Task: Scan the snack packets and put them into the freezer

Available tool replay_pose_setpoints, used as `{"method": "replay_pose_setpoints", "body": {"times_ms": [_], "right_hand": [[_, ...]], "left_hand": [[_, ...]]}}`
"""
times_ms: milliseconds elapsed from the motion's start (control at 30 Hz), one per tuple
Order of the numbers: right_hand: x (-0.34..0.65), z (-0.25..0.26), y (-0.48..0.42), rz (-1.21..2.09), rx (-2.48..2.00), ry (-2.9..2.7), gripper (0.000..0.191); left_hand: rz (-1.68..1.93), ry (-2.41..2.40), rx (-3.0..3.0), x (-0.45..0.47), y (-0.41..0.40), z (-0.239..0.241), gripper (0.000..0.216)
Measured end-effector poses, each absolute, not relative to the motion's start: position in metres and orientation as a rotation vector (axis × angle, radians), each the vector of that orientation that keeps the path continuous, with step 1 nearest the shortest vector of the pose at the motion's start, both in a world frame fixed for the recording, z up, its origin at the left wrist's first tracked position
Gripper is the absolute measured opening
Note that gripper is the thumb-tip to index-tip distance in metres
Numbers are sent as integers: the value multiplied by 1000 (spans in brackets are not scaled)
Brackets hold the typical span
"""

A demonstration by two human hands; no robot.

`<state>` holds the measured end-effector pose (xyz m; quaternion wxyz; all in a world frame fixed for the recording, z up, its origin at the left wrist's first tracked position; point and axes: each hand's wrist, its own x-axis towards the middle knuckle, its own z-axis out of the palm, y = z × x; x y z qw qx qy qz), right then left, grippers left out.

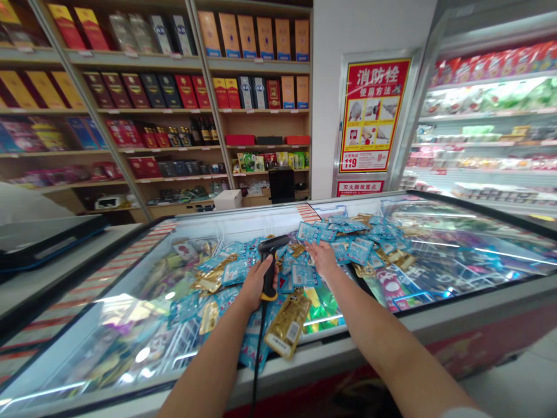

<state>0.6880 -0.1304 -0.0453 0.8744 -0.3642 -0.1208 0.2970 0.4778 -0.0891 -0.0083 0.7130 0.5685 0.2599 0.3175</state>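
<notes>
My left hand (258, 283) is wrapped round the handle of a black barcode scanner (270, 267), whose head points right and whose cable hangs down over the freezer's front edge. Just to the right, my right hand (322, 258) has its fingers closed at the lower edge of a blue packet (308, 231), in front of the scanner's head. Many more blue packets (304, 275) lie heaped on the glass lid around both hands, mixed with gold ones. Nearest to me, a gold packet (289, 325) with a white barcode label lies beneath the scanner.
The heap rests on a glass-topped chest freezer (130, 313) with goods inside. At left a dark flat device (52, 241) stands on a counter. Behind are shelves of boxed goods (256, 87), a red poster (373, 116) and, at right, a lit display fridge (491, 139).
</notes>
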Motion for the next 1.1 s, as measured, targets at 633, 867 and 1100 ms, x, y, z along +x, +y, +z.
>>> {"method": "replay_pose_setpoints", "body": {"times_ms": [633,867,1100], "right_hand": [[687,-45,-130,625,-752,-257,33],[688,-28,-137,582,-698,-25,25],[693,-10,-153,513,-676,154,14]], "left_hand": [[693,589,1249,478,-92,-4,52],[672,576,1260,478,-90,-6,52],[659,572,1244,477,-89,-7,51]]}}
